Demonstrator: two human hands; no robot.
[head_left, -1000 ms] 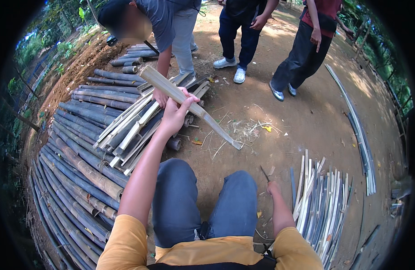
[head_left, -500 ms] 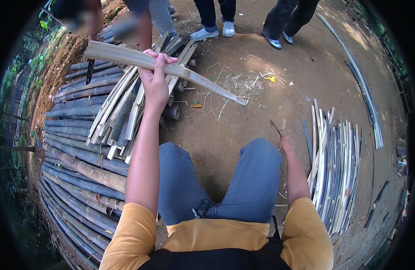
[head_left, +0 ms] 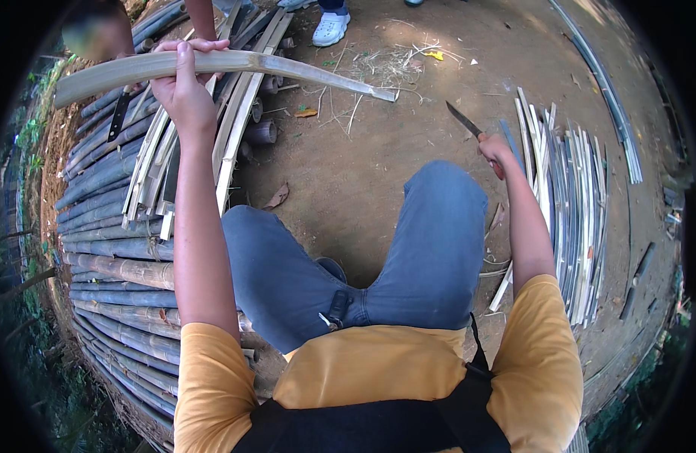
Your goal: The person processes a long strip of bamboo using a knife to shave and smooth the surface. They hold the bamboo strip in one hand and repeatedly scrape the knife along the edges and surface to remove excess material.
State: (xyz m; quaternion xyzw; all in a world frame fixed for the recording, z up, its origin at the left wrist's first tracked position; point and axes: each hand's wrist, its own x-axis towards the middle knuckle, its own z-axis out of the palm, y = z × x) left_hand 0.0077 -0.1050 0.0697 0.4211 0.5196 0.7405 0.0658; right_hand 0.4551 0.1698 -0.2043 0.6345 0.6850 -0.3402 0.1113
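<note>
Left arm stretched straight forward and up, left hand (head_left: 183, 89) closed in a full grip around a long split bamboo slat (head_left: 212, 69), fingers wrapped over the top edge, thumb side toward the body. Right arm bent outward at the right knee, right hand (head_left: 496, 149) closed on the handle of a knife (head_left: 464, 120), dark narrow blade pointing up and to the left, away from the body.

Slat held nearly level above the ground, across the upper part of the view, wide blunt end at the far left, thin pointed end at the right, above bare soil. Pale tan colour, smooth inner face, slightly curved along the length, tapering toward the tip.

Below the left hand, a heap of split bamboo strips (head_left: 231, 128), cream and light green, lying side by side. Further left, a stack of whole bamboo poles (head_left: 114, 272), grey-green, round, with visible nodes, rough and dusty. At the right, beside the right hand, a bundle of thin bamboo strips (head_left: 570, 211), flat and pale, spread on the ground. Ground (head_left: 370, 166) of dry brown earth with scattered shavings and dry leaves. Blue jeans on both knees, yellow shirt, black apron strap. White shoe (head_left: 331, 29) of another person at the top edge.
</note>
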